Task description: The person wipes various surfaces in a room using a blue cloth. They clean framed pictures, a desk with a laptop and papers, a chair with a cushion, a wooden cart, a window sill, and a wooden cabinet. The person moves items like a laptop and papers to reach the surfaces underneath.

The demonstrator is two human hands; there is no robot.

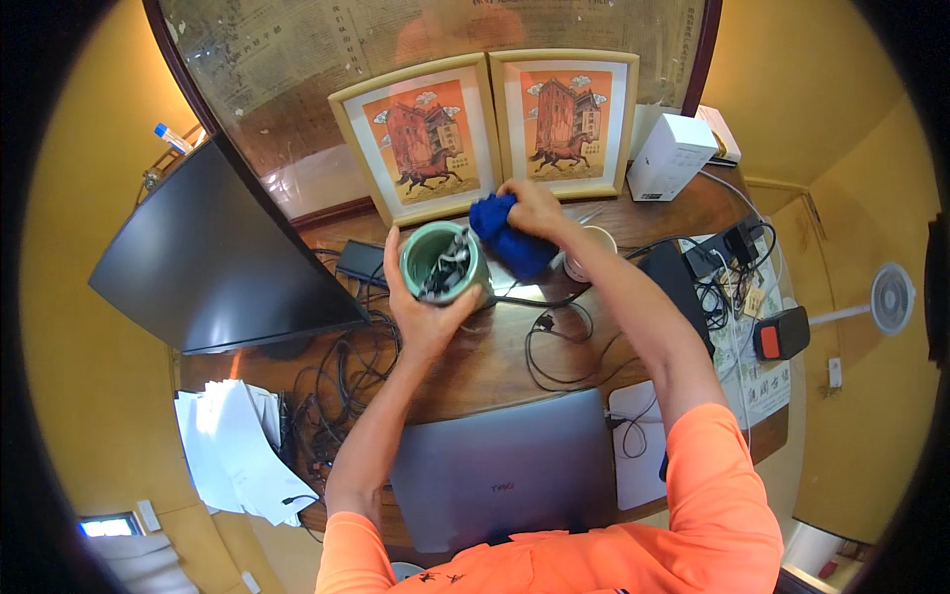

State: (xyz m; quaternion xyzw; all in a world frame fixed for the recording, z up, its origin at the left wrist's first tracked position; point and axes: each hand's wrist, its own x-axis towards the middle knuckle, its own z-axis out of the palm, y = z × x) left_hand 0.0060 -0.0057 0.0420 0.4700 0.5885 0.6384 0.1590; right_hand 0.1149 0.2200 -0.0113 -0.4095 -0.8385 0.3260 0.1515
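My left hand [432, 315] is closed around a round green pot [468, 283], raised over the desk with its mouth facing up. Dark and pale small items, perhaps cables, lie inside the pot; I cannot make out their kind. My right hand [535, 212] grips a bunched blue cloth [510, 241] just right of the pot, and part of the cloth hangs down beside it. Behind my right forearm stands a pale cup [600, 238], partly hidden. Two framed horse pictures, a left one [421, 139] and a right one [569, 124], lean upright beyond my hands.
A dark monitor [223, 257] stands at the left, above tangled black cables [341, 381] and white papers [233, 445]. A closed grey laptop [505, 465] lies nearest me. At the right are a white box [673, 158], chargers with cords [727, 252] and a black-and-red device [782, 335].
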